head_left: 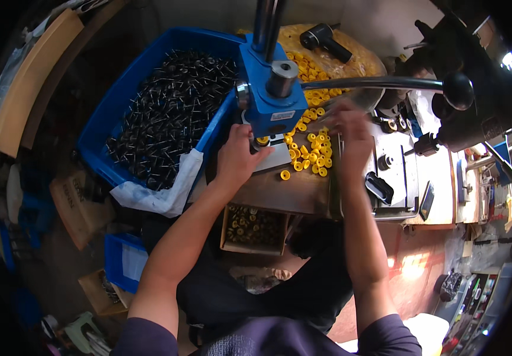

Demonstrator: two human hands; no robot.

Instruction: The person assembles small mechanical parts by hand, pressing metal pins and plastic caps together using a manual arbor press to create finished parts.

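A blue arbor press [275, 98] with a steel ram stands over the table in front of me. My left hand [238, 155] is at its base plate [275, 157], thumb and index finger closed around a small yellow cap [262, 141] under the ram. Smeared by motion, my right hand [352, 127] is raised just right of the loose yellow caps [312, 151], below the press lever [380, 83]; its fingers cannot be made out. To the left, a blue bin [99, 142] holds a heap of black parts with thin metal pins [170, 113].
The lever's black ball knob [458, 91] sticks out to the right. Behind the press lie a plastic bag [360, 50] and a black tool [326, 41]. A drill chuck [427, 144] and a phone [427, 200] are at right. Below the table edge stands a box of yellowish parts [255, 246].
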